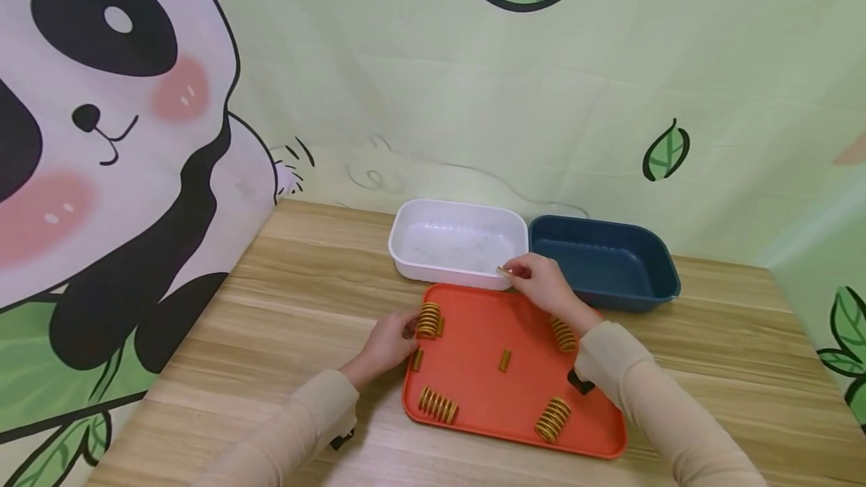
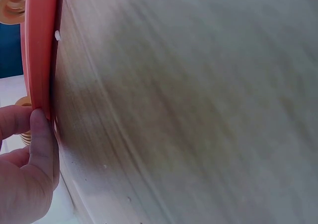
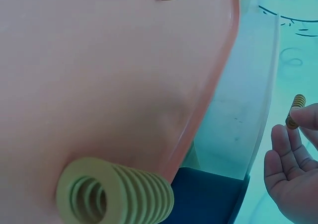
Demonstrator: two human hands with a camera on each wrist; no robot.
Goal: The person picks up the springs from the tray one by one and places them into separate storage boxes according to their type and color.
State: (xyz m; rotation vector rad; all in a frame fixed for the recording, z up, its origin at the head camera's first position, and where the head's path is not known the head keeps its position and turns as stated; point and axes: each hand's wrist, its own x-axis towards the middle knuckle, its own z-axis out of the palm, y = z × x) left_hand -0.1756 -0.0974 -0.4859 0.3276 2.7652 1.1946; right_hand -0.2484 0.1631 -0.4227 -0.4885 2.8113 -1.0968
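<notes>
My right hand [image 1: 541, 280] pinches a small coil spring [image 3: 296, 110] between thumb and fingertips, over the front rim of the white bin [image 1: 443, 274]. The left hand [image 1: 386, 342] grips the left edge of the red tray [image 1: 473, 397], its thumb and fingers at the rim in the left wrist view. Close to those fingers stand a large yellow spring [image 1: 428, 320] and a small spring [image 1: 417, 360]. Another small spring [image 1: 504, 360] lies mid-tray. Further large springs sit near the other corners: lower left [image 1: 437, 405], lower right [image 1: 552, 420] and upper right [image 1: 564, 334], partly behind the right forearm.
A dark blue bin [image 1: 609, 295] stands right of the white bin, side by side behind the tray. The wooden table [image 1: 325, 269] meets a printed cloth backdrop [image 1: 379, 58] with a panda at left.
</notes>
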